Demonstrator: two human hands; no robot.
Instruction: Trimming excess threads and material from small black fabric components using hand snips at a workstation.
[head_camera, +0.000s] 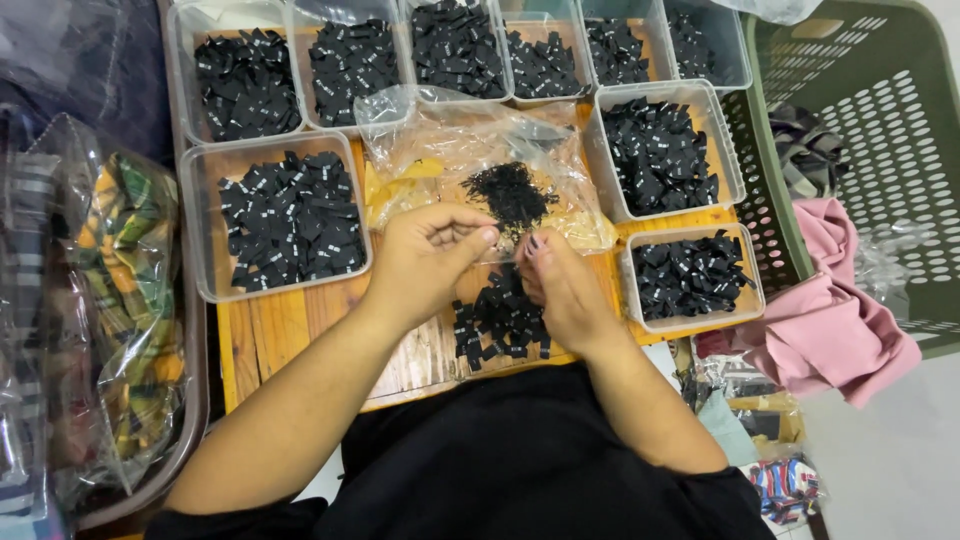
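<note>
Small black fabric labels (503, 322) lie in a loose heap on the wooden board (270, 335), just at 6 o'clock of the two hands and touching the right one. At 9 o'clock of the board a clear bag of green and yellow checked cloth (125, 300) sits in a brown tub. The left hand (425, 255) is curled, thumb pressed to forefinger in a pinch; what it pinches is too small to tell, perhaps one label. At 12 o'clock of the hands a crumpled clear plastic bag (470, 150) holds a finer black pile. The right hand (562, 285) has its fingers bent in toward the left, tips nearly meeting it. Clear plastic tubs (192, 240) of black labels ring the board from 10 to 3 o'clock. At 3 o'clock a green perforated laundry basket (870, 110) stands on a pale floor, with pink cloth (835, 330) draped over its rim.
</note>
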